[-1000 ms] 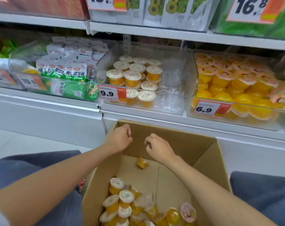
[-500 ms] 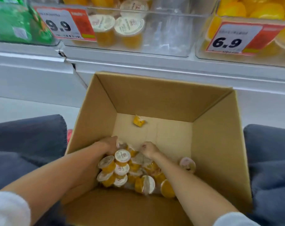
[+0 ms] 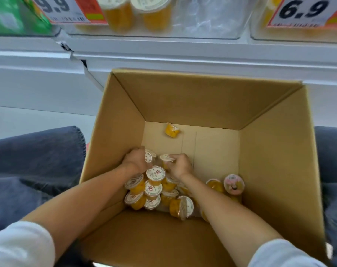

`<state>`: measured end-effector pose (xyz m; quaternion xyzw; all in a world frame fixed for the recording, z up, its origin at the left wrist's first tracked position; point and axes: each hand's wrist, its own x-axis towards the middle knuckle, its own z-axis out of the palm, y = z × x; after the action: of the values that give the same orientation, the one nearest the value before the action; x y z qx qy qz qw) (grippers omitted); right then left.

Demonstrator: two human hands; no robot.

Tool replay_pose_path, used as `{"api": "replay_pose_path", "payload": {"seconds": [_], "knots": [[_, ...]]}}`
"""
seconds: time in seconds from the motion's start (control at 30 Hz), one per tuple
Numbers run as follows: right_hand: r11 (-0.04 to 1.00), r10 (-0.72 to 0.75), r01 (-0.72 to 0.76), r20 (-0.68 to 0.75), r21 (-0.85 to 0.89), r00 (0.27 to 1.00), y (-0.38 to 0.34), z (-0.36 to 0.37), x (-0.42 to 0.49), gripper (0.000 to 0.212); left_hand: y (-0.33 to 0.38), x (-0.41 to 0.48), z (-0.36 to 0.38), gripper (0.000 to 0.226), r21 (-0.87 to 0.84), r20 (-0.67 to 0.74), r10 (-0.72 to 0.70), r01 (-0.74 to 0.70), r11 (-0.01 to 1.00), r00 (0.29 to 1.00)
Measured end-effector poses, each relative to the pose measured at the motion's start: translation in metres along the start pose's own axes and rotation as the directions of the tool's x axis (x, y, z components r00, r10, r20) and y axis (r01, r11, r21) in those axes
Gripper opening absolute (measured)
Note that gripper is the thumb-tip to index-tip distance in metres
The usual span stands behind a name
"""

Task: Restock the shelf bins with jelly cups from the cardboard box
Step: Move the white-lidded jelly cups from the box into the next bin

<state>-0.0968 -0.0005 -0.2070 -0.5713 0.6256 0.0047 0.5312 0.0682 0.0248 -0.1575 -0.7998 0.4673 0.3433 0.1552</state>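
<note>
Jelly cups [image 3: 154,187], orange with white foil lids, lie heaped in the near-left floor of the open cardboard box [image 3: 275,151]. One stray cup [image 3: 172,130] lies alone by the far wall; a pink-lidded cup [image 3: 233,184] sits at right. Left hand [image 3: 135,160] curled around a cup at the pile's top. Right hand [image 3: 180,165] pinches another cup's lid. Clear shelf bin [image 3: 202,18] above, partly stocked, tagged 9.9 [image 3: 54,6].
</note>
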Motion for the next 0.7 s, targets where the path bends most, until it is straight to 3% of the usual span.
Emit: {"api": "replay_pose_path", "payload": {"seconds": [0.2, 0.33, 0.4, 0.53, 0.7], "knots": [[0.933, -0.329, 0.292, -0.171, -0.209, 0.929, -0.032, -0.065, -0.037, 0.045, 0.027, -0.028, -0.033, 0.059, -0.144, -0.217, 0.091, -0.124, 0.982, 0.972], [0.857, -0.499, 0.419, -0.287, -0.299, 0.817, -0.071, -0.113, -0.071, 0.044, 0.046, -0.060, -0.082, 0.038, -0.212, -0.416, 0.195, -0.303, 0.929, 0.888], [0.810, -0.579, 0.480, -0.323, -0.338, 0.749, -0.096, -0.138, -0.096, 0.043, 0.047, -0.080, -0.110, 0.039, -0.239, -0.504, 0.213, -0.372, 0.897, 0.837], [0.712, -0.702, 0.599, -0.385, -0.365, 0.599, -0.154, -0.184, -0.148, 0.042, 0.049, -0.129, -0.175, 0.052, -0.280, -0.706, 0.196, -0.522, 0.806, 0.681], [0.597, -0.742, 0.749, -0.551, -0.286, 0.381, -0.239, -0.221, -0.177, 0.043, 0.060, -0.180, -0.270, 0.054, -0.167, -0.914, 0.150, -0.687, 0.707, 0.377]]}}
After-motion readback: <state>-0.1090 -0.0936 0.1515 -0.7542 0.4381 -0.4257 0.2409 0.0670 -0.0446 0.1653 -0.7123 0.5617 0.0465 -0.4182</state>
